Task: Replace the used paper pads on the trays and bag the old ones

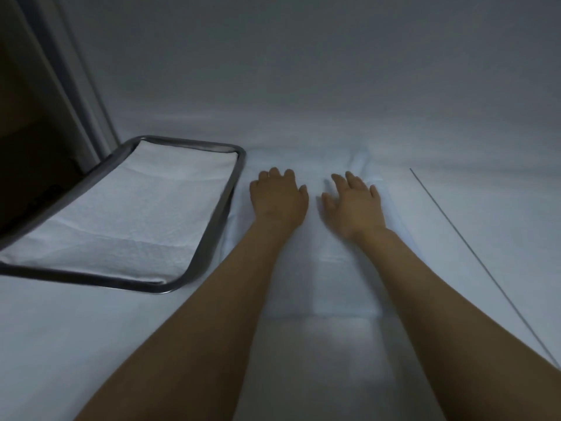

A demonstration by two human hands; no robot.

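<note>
A metal tray lies at the left of the white surface, lined with a white paper pad. To its right a pale folded paper pad lies flat on the surface. My left hand rests palm down on the pad's far left part, its fingers curled at the tips. My right hand lies flat on the pad's far right part, fingers spread. Whether either hand pinches the paper is hidden under the palms.
A dark panel with a pale frame stands at the far left, overlapping the tray's left corner. A thin dark line runs diagonally across the white surface at the right. A grey wall rises behind.
</note>
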